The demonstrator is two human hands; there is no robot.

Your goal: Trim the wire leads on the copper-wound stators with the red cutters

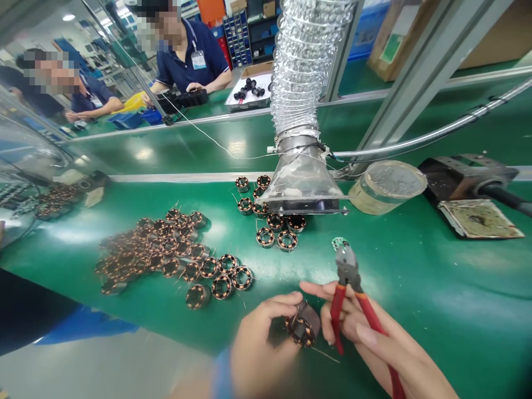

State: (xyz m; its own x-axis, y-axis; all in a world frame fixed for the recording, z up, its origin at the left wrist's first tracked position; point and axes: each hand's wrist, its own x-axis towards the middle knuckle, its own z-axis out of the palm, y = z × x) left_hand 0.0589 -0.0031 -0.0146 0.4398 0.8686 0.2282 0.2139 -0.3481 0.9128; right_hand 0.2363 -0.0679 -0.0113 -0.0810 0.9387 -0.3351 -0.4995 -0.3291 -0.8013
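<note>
My left hand (261,332), with a blue band at the wrist, grips a copper-wound motor stator (302,326) between thumb and fingers. A thin wire end sticks out from its lower side. Red-handled cutting pliers (348,271) are in my right hand (369,332), jaws pointing away from me and the handles spread. My right index finger reaches toward the held stator. Just beyond the plier jaws lies a small round green circuit board (339,243). To the left spreads a pile of similar stators (166,249), partly blurred.
More stators (286,240) sit under a clear fume hood (301,177) on a ribbed duct (311,66). A round tub (386,185) and a soldering-iron stand with a dirty sponge (480,219) stand at right. Across the green bench, co-workers (189,55) sit by a tray of black parts (249,91).
</note>
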